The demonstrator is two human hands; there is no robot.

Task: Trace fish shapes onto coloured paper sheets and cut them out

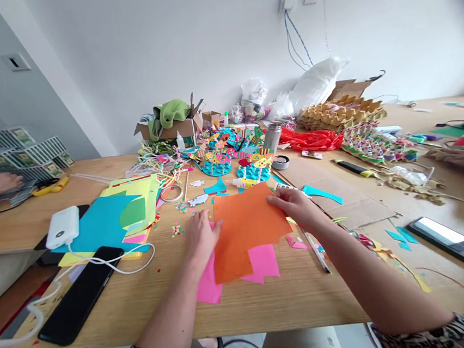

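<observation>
A cut sheet of orange paper (244, 216) lies before me over a sheet of pink paper (264, 263), which shows at the lower edges. My right hand (296, 207) pinches the orange paper at its upper right edge. At the left edge of the sheets is my left hand (202, 238), its thumb apart from the fingers and reaching onto the orange paper; the fingertips are partly hidden. Just beyond lie fish-shaped cutouts (198, 200), a glue bottle (244, 182) and a roll of tape (280, 162). A pen (317, 253) rests below my right wrist.
Coloured sheets (109, 218), a white power bank (62, 227) and a black phone (82, 295) lie left. Paper crafts (217, 164) and a metal flask (272, 137) stand behind. Cardboard (336, 191), a cutter (353, 168) and another phone (456, 242) are right. Another person's hand (3, 182) is far left.
</observation>
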